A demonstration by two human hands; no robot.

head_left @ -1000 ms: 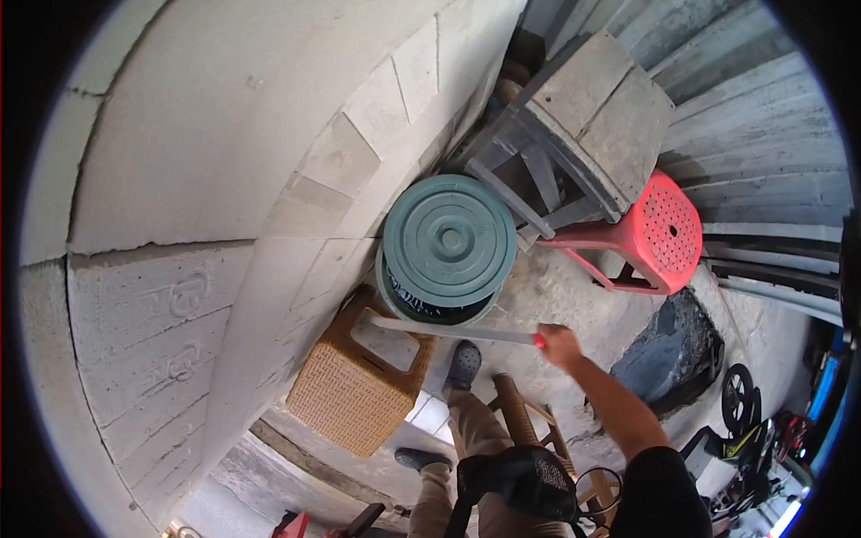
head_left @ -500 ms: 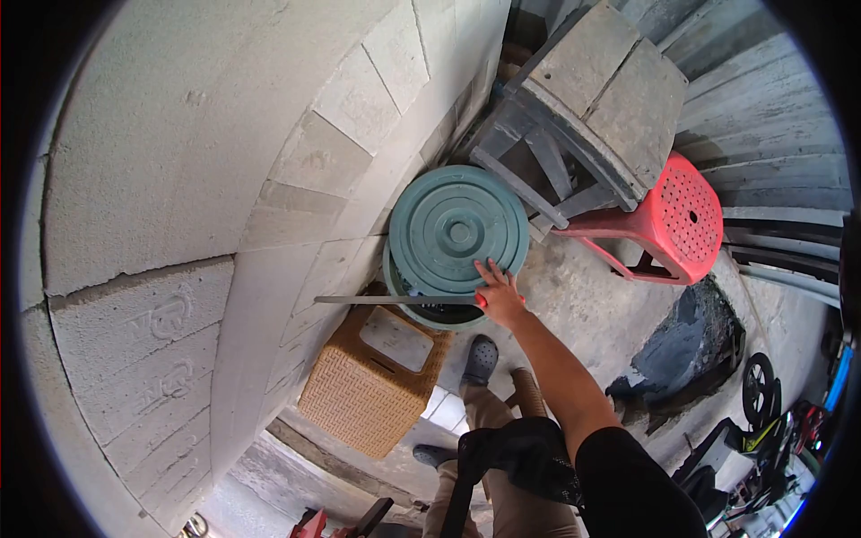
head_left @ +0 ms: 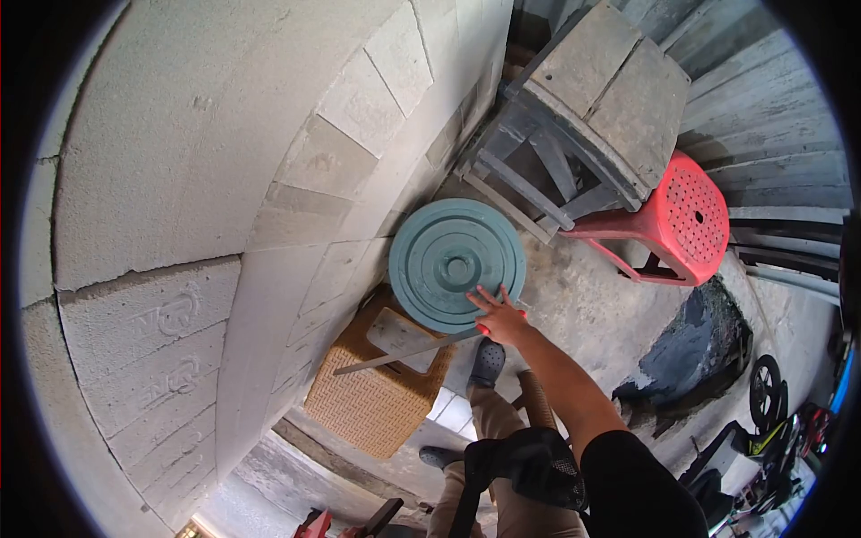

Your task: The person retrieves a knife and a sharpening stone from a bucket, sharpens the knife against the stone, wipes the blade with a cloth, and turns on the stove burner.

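My right hand (head_left: 502, 320) reaches in from the lower right and rests its spread fingertips on the rim of a round green lid (head_left: 457, 267). Gripped in the same palm is a long flat metal blade with a red handle (head_left: 408, 352); its exact kind is unclear. The blade points left across a tan wicker-pattern plastic stool (head_left: 368, 403). The lid lies flat over the green bucket, whose opening and walls it hides. My left hand is out of view.
A grey wooden stand (head_left: 574, 134) and a red plastic stool (head_left: 686, 224) are beyond the lid. Block wall (head_left: 287, 242) runs along the left. A broken hole (head_left: 691, 350) lies in the floor at right, with a small bike wheel (head_left: 764, 392) beside it.
The lid has come down toward me and covers the bucket's dark opening that showed before. My right hand moved nearer, and the blade swung from level to slanting across the stool.
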